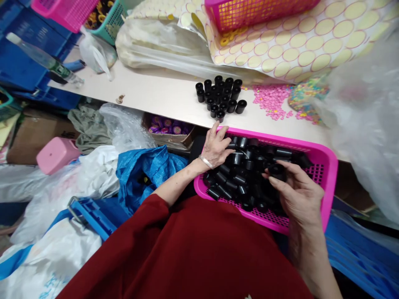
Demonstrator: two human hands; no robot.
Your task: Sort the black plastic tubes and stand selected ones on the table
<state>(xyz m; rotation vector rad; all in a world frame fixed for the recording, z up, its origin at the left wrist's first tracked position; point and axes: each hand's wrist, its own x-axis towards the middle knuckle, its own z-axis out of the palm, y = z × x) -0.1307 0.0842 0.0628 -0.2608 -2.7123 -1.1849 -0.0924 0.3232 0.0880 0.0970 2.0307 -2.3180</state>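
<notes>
A pink plastic basket [331, 174], heaped with small black plastic cylinders [240, 179], rests in front of my body. My right hand [301, 193] is closed on one black cylinder [277, 171], pinched between thumb and fingers above the heap. Over the basket's far left corner is my left hand [215, 148], its fingers apart and the thumb side close to the cylinders. Whether its fingertips touch any piece, I cannot tell. Just beyond on the white table [149, 93], several black cylinders [225, 92] stand upright in a tight cluster.
Small pink beads [272, 99] lie right of the cluster, beside a clear plastic bag [364, 95]. A sheet with yellow circles [293, 50] and another pink basket [255, 16] are at the back. A plastic bottle [46, 60] and blue bag [146, 170] are leftward.
</notes>
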